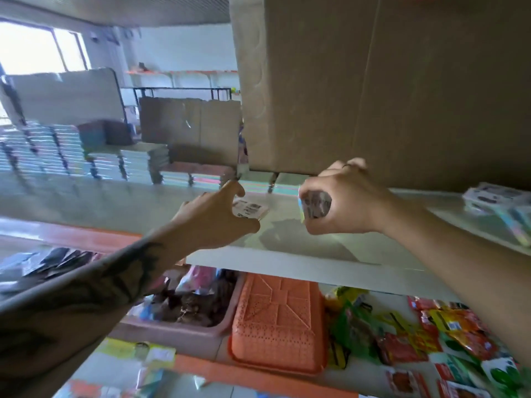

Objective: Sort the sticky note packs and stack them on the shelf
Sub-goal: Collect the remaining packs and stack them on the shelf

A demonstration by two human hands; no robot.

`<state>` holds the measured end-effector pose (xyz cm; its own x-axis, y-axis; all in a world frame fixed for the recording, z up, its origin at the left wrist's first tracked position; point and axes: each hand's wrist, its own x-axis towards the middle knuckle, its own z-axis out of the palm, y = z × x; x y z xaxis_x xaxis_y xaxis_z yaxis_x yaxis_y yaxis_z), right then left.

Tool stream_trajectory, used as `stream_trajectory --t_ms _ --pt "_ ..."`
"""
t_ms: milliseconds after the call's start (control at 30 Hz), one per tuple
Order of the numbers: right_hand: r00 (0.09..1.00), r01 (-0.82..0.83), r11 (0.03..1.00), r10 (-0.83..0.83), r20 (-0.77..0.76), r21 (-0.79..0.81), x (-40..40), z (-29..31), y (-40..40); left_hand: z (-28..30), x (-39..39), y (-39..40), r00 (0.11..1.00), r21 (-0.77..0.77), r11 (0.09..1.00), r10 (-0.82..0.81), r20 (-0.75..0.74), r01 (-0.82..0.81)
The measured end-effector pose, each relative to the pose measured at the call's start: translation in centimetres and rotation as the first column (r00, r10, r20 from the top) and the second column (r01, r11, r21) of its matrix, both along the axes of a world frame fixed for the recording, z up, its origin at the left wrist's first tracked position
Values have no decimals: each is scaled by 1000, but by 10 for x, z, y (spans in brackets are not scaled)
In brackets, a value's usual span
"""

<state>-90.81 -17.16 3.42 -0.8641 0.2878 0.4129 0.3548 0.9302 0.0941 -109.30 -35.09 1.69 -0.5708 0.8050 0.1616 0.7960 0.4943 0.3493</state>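
Note:
My right hand [344, 196] grips a sticky note pack [315, 206] over the white shelf [301, 242], its label end facing me. My left hand [214, 216] reaches onto the shelf, thumb and fingers around a flat pack with a white barcode label [250, 209] that lies on the shelf surface. Low stacks of pastel packs [258, 182] line the back of the shelf under a big cardboard box [373, 81]. More wrapped packs [500, 196] lie at the shelf's right end.
Below the shelf sit an orange perforated basket [275, 323], a pink bin of goods [184, 308] and several colourful snack packets [431, 340]. Stacks of notebooks [57, 150] and another cardboard box [189, 122] stand at the left.

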Motion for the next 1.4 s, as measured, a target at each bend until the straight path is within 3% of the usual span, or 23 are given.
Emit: stream_trajectory --t_ms 267,400,567,767,1033,1233,1400 --pt "994 0 999 5 112 -46 -115 -17 -65 -19 -105 -47 997 -31 999 28 -69 -30" --pt "981 51 988 -22 192 -147 -134 -25 -76 -26 -124 -48 987 -101 994 -65 -148 51" --pt "997 19 967 2 83 -254 -139 -32 -78 -25 -151 -58 984 -164 972 -175 -11 171" --pt "997 -72 935 70 -18 -348 -147 -43 -96 -32 -159 -61 946 48 965 -264 186 259" --pt "998 -52 923 57 2 -382 -157 -39 -93 -41 -161 -61 939 155 957 -274 207 246" --pt "973 -195 813 89 -214 -549 -160 -42 -89 -46 -164 -59 908 316 900 -370 194 299" --pt "955 -261 770 115 -275 -583 -165 -44 -88 -47 -164 -56 907 395 889 -344 242 232"
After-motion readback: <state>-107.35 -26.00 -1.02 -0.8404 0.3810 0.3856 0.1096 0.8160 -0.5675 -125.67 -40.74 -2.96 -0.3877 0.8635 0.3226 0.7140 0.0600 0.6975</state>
